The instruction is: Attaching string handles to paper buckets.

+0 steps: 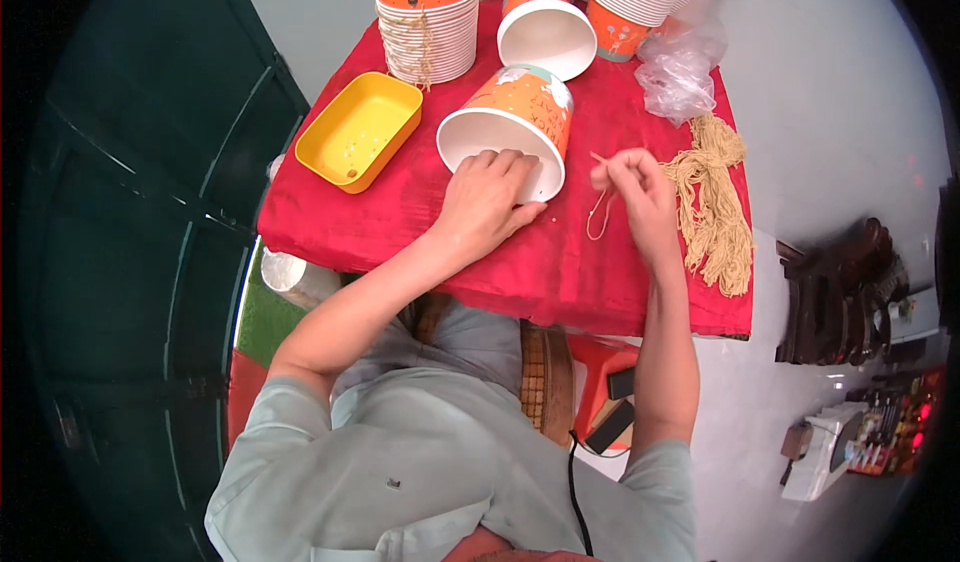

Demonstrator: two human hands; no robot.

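Note:
An orange paper bucket with a white inside lies on its side on the red tablecloth, its mouth toward me. My left hand grips the lower rim of that bucket, fingers curled inside the opening. My right hand is just right of the bucket, pinching a short loop of beige string that hangs below the fingers.
A yellow plastic tray sits at the left. Stacks of orange and white buckets stand at the back, with one more lying on its side. A clear plastic bag and a bundle of beige strings lie at the right.

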